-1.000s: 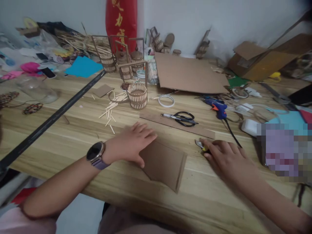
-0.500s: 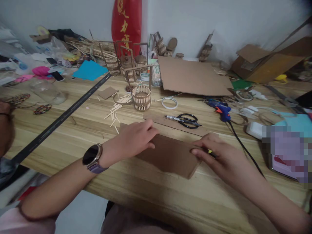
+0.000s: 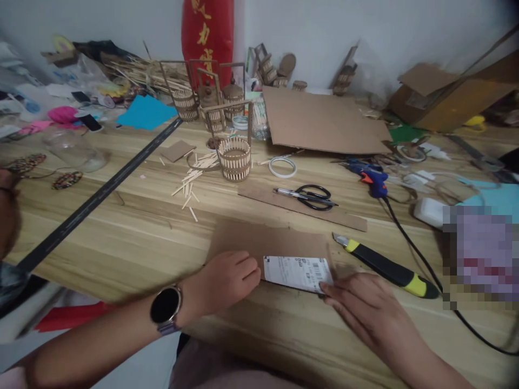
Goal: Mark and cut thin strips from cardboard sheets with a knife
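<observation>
A brown cardboard piece with a white printed label lies before me. My left hand, a watch on its wrist, grips the piece's near edge at the left, fingers curled. My right hand pinches the near right corner beside the label. Just right of the cardboard rests a black and yellow utility knife, its blade end pointing up and left. Beyond the piece, a cardboard strip bears black-handled scissors and a pen.
A small stick basket stands beyond loose sticks. A tape roll, a large cardboard sheet and a blue glue gun with a black cable lie further back. Another person's arm shows at the left edge.
The cardboard now shows its labelled face and lies nearer my body. Both hands have moved toward me to its near edge. The knife, earlier at my right hand, now lies fully visible on the table.
</observation>
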{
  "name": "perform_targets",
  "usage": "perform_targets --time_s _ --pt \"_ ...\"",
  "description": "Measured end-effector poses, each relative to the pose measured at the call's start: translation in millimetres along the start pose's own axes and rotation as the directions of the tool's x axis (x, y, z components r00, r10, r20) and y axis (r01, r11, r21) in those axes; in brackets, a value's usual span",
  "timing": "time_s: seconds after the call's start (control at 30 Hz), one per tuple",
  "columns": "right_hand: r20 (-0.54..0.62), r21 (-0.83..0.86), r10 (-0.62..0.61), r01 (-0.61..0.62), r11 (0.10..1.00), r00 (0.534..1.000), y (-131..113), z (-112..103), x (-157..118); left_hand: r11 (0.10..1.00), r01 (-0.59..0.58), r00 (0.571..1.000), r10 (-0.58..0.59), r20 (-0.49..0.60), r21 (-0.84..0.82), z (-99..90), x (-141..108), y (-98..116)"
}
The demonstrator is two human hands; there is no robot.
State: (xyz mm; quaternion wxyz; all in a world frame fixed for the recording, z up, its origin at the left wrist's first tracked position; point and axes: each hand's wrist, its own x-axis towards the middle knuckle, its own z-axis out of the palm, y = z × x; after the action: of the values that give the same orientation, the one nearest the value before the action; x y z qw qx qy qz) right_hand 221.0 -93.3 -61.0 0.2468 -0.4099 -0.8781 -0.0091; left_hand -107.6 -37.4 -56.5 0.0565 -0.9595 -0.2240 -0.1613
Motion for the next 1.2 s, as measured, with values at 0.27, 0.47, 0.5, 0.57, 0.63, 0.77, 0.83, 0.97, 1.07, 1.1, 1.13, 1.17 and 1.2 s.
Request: perform_targets --time_s 0.27,0.47,0.5,0.57,0.63,0.77,0.83,0.97,1.07,1.1,1.13,1.17,1.2 --pt "0.081 0.133 0.074 -0.085 0.987 0.994 -2 -2 13 0.989 0.042 0.999 -0.044 -0.010 -0.140 14.4 -3 -8" --pt "0.205 0.301 0.263 -0.317 0.900 0.943 -1 -2 24 0.947 0.135 0.991 -0.131 0.034 -0.292 13.2 7 -15" --pt "0.234 0.320 0.284 -0.349 0.881 0.930 2 -2 27 0.930 0.167 0.986 -0.152 0.072 -0.328 11.8 9 -17" --pt "0.305 0.335 0.300 -0.397 0.854 0.904 7 -3 34 0.888 0.232 0.971 -0.187 0.149 -0.397 9.1 14 -22" --pt "0.365 0.322 0.300 -0.422 0.847 0.881 13 -3 41 0.863 0.283 0.957 -0.223 0.188 -0.419 8.2 17 -26" --pt "0.386 0.280 0.306 -0.426 0.860 0.870 17 -1 45 0.896 0.291 0.956 -0.265 0.123 -0.334 12.1 19 -29" --pt "0.345 0.241 0.321 -0.414 0.878 0.882 17 -2 40 0.913 0.260 0.966 -0.240 0.099 -0.315 14.1 18 -29" --pt "0.171 0.044 0.337 -0.349 0.936 0.926 27 -17 16 0.917 0.240 0.971 -0.220 0.098 -0.319 15.0 18 -28" --pt "0.070 -0.220 0.367 -0.344 0.913 0.928 49 -36 -12 0.916 0.229 0.973 -0.215 0.081 -0.330 15.0 17 -29" --pt "0.033 -0.308 0.378 -0.350 0.885 0.925 57 -41 -21 0.916 0.224 0.974 -0.212 0.074 -0.332 15.3 17 -29" --pt "0.041 -0.343 0.374 -0.338 0.876 0.927 65 -44 -30 0.917 0.221 0.975 -0.211 0.068 -0.333 15.7 17 -29" --pt "0.064 -0.375 0.364 -0.316 0.872 0.929 71 -46 -39 0.918 0.217 0.976 -0.208 0.063 -0.333 16.2 17 -30" --pt "0.110 -0.405 0.358 -0.287 0.868 0.927 76 -46 -46 0.919 0.212 0.977 -0.204 0.060 -0.333 16.7 16 -30"
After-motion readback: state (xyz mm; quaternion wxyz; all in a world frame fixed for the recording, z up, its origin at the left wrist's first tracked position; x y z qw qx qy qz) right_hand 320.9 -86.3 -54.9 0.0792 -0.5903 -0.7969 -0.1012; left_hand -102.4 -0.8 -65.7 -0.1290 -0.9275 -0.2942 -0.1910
